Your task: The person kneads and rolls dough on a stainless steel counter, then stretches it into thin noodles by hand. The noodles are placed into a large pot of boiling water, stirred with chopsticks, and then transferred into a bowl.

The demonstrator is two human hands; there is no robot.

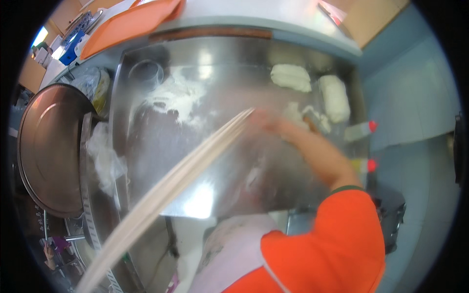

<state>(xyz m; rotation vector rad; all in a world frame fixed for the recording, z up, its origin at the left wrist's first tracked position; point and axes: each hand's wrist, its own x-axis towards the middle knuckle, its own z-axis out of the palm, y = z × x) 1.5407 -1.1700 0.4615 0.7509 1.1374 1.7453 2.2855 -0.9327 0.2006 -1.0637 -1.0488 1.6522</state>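
A bundle of pulled dough strands [183, 166] stretches in the air from the middle of the steel worktop [157, 157] to the lower left rim of the picture. Its upper end is in my right hand [261, 120], which is blurred; the fingers look closed around the dough. My left hand is out of view, as is the strands' lower end. Loose white flour [179, 95] is spread over the worktop's far left. Beyond my right forearm lie a folded slab of dough [291, 77] and a dough log [335, 99]. Dough scraps [318, 119] lie nearer my wrist.
Two squeeze bottles with red caps, one clear [357, 132] and one yellowish [361, 165], lie at the right edge. A large round metal lid [53, 154] and a plastic bag [104, 157] are on the left. Orange trays [128, 27] rest on the back counter. Another person's hand [48, 252] shows lower left.
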